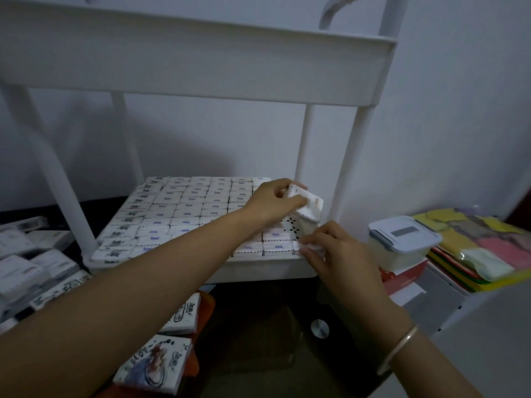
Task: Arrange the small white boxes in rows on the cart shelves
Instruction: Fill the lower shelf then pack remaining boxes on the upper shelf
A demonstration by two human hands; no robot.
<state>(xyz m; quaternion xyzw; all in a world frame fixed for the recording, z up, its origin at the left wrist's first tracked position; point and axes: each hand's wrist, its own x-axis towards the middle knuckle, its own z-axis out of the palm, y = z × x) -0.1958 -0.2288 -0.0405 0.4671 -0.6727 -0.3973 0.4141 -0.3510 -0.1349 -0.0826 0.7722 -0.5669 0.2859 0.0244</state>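
Note:
A white cart's lower shelf (258, 268) carries several rows of small white boxes (178, 214) packed edge to edge. My left hand (273, 202) reaches over the rows and grips a small white box (309, 206), held tilted above the shelf's right side. Below it, a gap near the right edge shows the shelf's perforated floor (293, 228). My right hand (336, 254), with a bangle on its wrist, pinches the corner of a white box (311, 248) at the front right corner of the shelf.
The cart's upper shelf (201, 58) hangs overhead, with posts (353, 156) at the right. Loose white packs (28, 259) lie at the left, and printed packs (155, 366) below. A lidded plastic container (402, 239) and coloured cloths (482, 242) sit at the right.

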